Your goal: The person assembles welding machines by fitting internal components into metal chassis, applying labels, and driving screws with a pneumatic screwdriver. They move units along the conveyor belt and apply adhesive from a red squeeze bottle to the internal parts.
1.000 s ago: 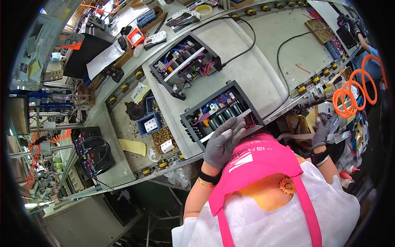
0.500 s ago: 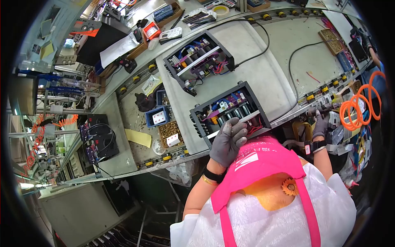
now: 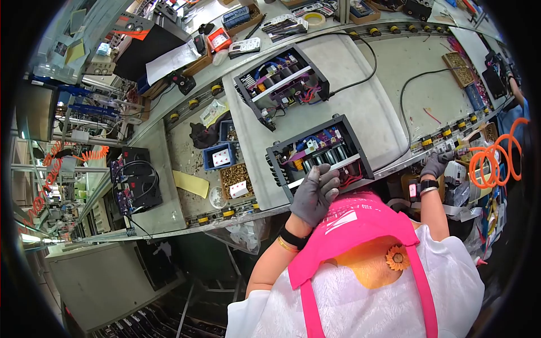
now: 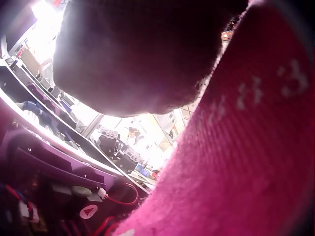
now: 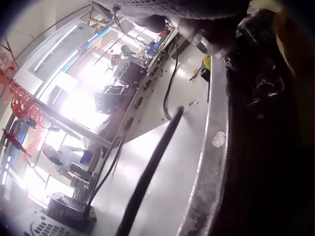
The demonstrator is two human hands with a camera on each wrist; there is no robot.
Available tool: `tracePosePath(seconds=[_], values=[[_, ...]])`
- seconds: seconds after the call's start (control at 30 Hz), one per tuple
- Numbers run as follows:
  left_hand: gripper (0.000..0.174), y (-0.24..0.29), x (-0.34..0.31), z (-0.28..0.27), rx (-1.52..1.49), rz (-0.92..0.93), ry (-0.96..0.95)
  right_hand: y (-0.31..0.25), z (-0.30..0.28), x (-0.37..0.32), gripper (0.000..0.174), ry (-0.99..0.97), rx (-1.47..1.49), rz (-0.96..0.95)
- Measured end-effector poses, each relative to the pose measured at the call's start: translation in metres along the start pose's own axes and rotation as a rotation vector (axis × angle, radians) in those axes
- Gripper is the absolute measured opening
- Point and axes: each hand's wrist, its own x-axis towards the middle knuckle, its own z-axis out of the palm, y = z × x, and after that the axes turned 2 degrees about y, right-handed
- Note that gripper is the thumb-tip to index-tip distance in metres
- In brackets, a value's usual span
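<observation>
My left hand (image 3: 313,197), in a grey glove, is at the near edge of a black metal chassis (image 3: 276,152) on the bench. Its fingers are loosely curled with the thumb raised, and nothing shows in them. Inside the chassis are dark cylinders (image 3: 321,159), purple boards and red wires. In the left wrist view the glove (image 4: 138,54) fills the top. My gloved right hand (image 3: 434,166), by the bench's front rail, grips the air tool at the end of an orange coiled hose (image 3: 490,169); the fingers mostly hide the tool.
A second open chassis (image 3: 282,81) stands behind the first on a pale board (image 3: 372,118). To the left are a blue bin (image 3: 217,158) and a tray of small brass-coloured parts (image 3: 230,176). A black cable (image 3: 403,107) crosses the bench on the right.
My right hand has moved to the air tool by the hose and closed round it. The left hand's fingers have curled in from nearly straight. The head view has shifted slightly.
</observation>
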Motion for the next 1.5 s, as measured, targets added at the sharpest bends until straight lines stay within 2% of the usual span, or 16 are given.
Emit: tracePosePath(seconds=[0.07,0.1,0.13,0.2,0.33,0.43,0.5,0.57,0.67,0.7,0.9,1.03,1.13,1.33,1.37,1.5], values=[[0.032,0.001,-0.002,0.004,0.065,0.023,0.067,-0.022,-0.006,0.000,0.050,-0.063,0.113,-0.168],[0.032,0.001,-0.004,0.005,0.119,0.034,0.106,-0.071,-0.007,-0.024,0.047,-0.128,0.056,-0.315],[0.032,0.002,-0.006,0.004,0.176,0.042,0.146,-0.097,-0.014,-0.027,0.054,-0.341,0.154,-0.146],[0.030,0.003,-0.004,-0.012,0.216,0.067,-0.010,-0.186,-0.022,-0.064,0.055,-0.588,0.059,-0.274],[0.028,0.008,0.004,-0.038,0.200,0.032,-0.278,-0.296,-0.009,-0.151,0.052,-0.968,0.574,-0.185],[0.026,0.003,-0.012,0.000,0.281,0.171,0.119,-0.338,0.004,-0.212,0.051,-1.248,0.811,-0.056],[0.026,0.006,-0.019,0.011,0.188,0.163,0.177,-0.352,0.018,-0.245,0.052,-1.475,0.943,0.031],[0.027,0.011,-0.028,0.012,0.126,0.173,0.204,-0.363,0.029,-0.284,0.051,-1.537,0.991,0.010],[0.032,0.018,-0.034,-0.027,0.197,0.230,-0.088,-0.365,0.044,-0.323,0.051,-1.674,1.092,-0.068],[0.038,0.017,-0.038,-0.029,0.144,0.228,0.006,-0.363,0.047,-0.332,0.048,-1.715,1.076,-0.093],[0.039,0.020,-0.055,-0.041,0.148,0.327,-0.127,-0.354,0.057,-0.366,0.044,-1.954,0.981,-0.034],[0.038,0.025,-0.059,-0.044,0.160,0.350,-0.103,-0.356,0.055,-0.385,0.044,-1.934,0.930,0.064],[0.037,0.028,-0.060,-0.042,0.152,0.353,-0.088,-0.353,0.056,-0.391,0.044,-1.918,0.896,0.056],[0.039,0.031,-0.058,-0.049,0.129,0.278,-0.096,-0.354,0.063,-0.397,0.043,-1.983,0.906,-0.135],[0.040,0.031,-0.057,-0.053,0.151,0.266,-0.114,-0.354,0.057,-0.397,0.042,-1.978,0.844,-0.032],[0.044,0.033,-0.058,-0.048,0.240,0.274,-0.126,-0.348,0.069,-0.392,0.050,-2.083,0.874,-0.231]])
